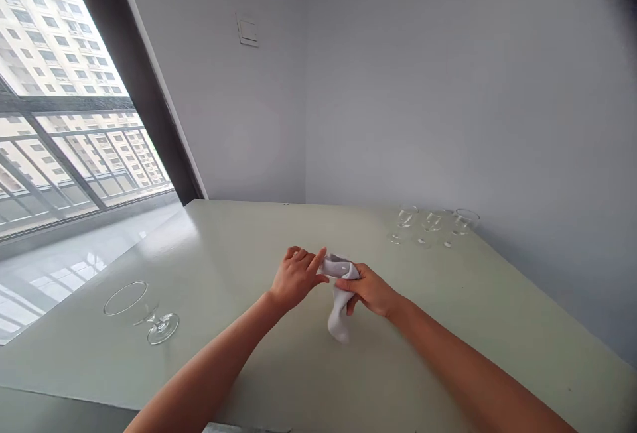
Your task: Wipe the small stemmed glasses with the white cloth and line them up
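On the bench (223,247), the right hand (367,289) has its fingers clenched on a pale grey sock (339,310), whose long axis hangs toward 6 o'clock, while the left hand (297,278) lies at 9 o'clock, its fingers perhaps only touching the cuff (333,264).

Your sock (339,294): soft knit cloth, matt, pale grey-white. Your bench (239,234): smooth pale green top, glossy, reflecting window light. Your stemmed glasses (163,328): clear glass, smooth and shiny. Your floor (60,267): polished tile, high gloss. Your wall (398,88): matt painted finish. Your wall switch (247,29): smooth plastic, low sheen. Your window frame (134,68): dark, material unclear.
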A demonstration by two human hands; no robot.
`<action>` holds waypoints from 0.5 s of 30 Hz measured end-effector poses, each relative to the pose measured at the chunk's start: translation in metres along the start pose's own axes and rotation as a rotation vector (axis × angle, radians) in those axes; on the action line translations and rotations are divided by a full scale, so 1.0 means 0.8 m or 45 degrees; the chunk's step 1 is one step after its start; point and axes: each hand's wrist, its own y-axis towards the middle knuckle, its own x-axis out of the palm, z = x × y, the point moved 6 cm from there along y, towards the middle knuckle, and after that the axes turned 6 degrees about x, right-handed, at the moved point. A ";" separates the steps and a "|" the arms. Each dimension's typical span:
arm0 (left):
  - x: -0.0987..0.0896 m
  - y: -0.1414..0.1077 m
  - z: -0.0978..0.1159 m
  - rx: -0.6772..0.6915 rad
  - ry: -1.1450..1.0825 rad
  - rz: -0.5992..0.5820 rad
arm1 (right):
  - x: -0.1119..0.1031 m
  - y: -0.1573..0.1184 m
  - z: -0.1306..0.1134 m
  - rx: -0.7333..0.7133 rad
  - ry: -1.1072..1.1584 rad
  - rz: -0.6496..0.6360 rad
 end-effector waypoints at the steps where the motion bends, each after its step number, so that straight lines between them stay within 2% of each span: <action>1: -0.004 0.003 0.001 0.015 0.008 0.012 | -0.003 0.001 0.003 -0.017 0.060 0.048; 4: -0.013 0.010 0.000 0.047 0.016 0.035 | 0.001 -0.003 0.004 -0.041 0.143 0.108; 7: -0.017 0.017 -0.002 0.070 -0.013 0.025 | 0.016 -0.018 -0.004 -0.037 0.126 0.062; 9: -0.019 0.020 -0.003 0.076 -0.050 0.008 | 0.022 -0.029 -0.014 -0.089 -0.077 0.085; 12: -0.022 0.019 0.001 0.105 -0.135 -0.063 | 0.020 -0.039 -0.031 -0.302 -0.685 0.218; 15: -0.026 0.011 0.008 0.164 -0.223 -0.180 | 0.013 -0.036 -0.032 -0.377 -0.937 0.213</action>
